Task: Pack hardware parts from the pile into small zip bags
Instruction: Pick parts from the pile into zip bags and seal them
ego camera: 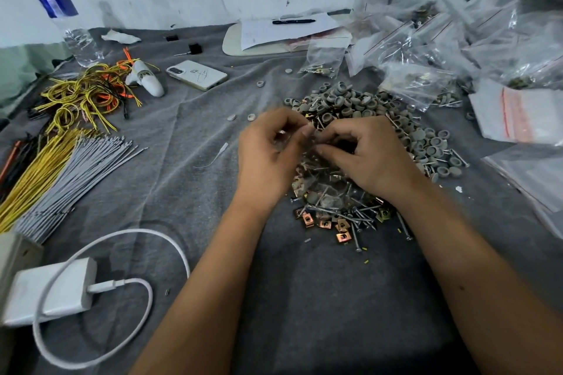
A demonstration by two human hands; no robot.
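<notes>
A pile of hardware [359, 119] lies mid-table on grey cloth: grey round caps at the back, screws and copper-coloured square clips [335, 222] at the front. Above the pile both hands hold a small clear zip bag [316, 179] that hangs down with some parts inside. My left hand [268, 149] pinches the bag's top edge from the left. My right hand [365, 152] pinches the same edge from the right, fingers curled. The bag's mouth is blurred between the fingertips.
Filled zip bags [432, 46] are heaped at the back right, empty bags [518, 116] at the right edge. Wire bundles [61, 161] lie left, a phone [196, 74], a water bottle [67, 18], a notepad with pen [292, 24] behind, and a charger with cable [54, 289] at front left.
</notes>
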